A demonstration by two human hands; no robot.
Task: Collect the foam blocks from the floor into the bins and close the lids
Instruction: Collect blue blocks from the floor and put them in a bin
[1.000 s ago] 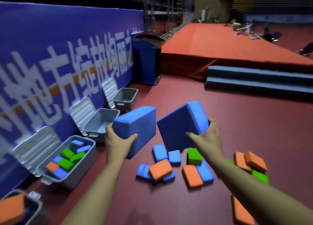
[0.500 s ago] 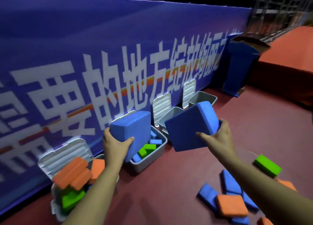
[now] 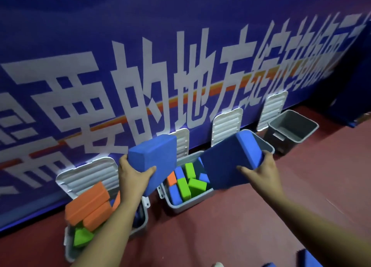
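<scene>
My left hand (image 3: 133, 173) grips a large blue foam block (image 3: 155, 162) held in the air, left of the second bin. My right hand (image 3: 261, 171) grips a second large blue block (image 3: 230, 162) over the right side of that bin. The second grey bin (image 3: 190, 203) holds blue, green and orange blocks. At lower left the nearest bin (image 3: 140, 224) is piled with orange blocks (image 3: 88, 206) and a green one (image 3: 81, 237). All lids stand open against the wall.
Two more grey bins stand further right along the blue banner wall (image 3: 180, 56); the far one (image 3: 292, 130) is empty, the other (image 3: 267, 146) is mostly hidden behind my right block. A blue block (image 3: 309, 259) lies on the red floor at the bottom right.
The view swung left and closer to the wall. Both hands have carried the blue blocks from over the floor pile to above the second bin.
</scene>
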